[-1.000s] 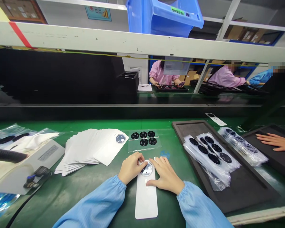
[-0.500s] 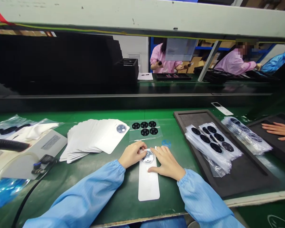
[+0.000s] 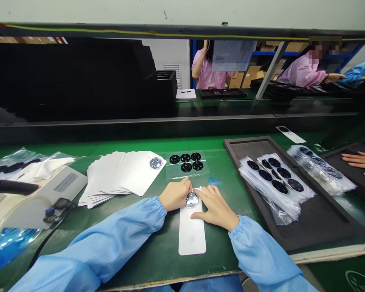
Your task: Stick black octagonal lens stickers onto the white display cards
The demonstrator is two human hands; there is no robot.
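Note:
A white phone back panel [image 3: 192, 237] lies flat on the bench in front of me, its short side toward me. Near its top sits a round silvery camera disc [image 3: 191, 200] with dark holes. My left hand [image 3: 177, 194] is curled closed at the disc's upper left, fingertips pinched together; whatever they hold is hidden. With fingers spread, my right hand [image 3: 215, 207] rests on the panel's right side, its index fingertip at the disc's upper edge and its thumb below the disc. Beyond my hands, a clear sheet [image 3: 173, 172] carries several black camera discs [image 3: 186, 167].
Fanned white panels [image 3: 115, 174] lie at left, beside a white box [image 3: 63, 182] and a black hose [image 3: 12, 186]. On the right, a dark foam tray [image 3: 316, 227] bears bagged black discs [image 3: 265, 175]. Another person's hand [image 3: 363, 161] rests at far right. Co-workers sit beyond the shelf.
My left hand has curled more tightly and turned its knuckles upward at the disc's upper left. My right hand stays on the panel. The camera view has shifted slightly.

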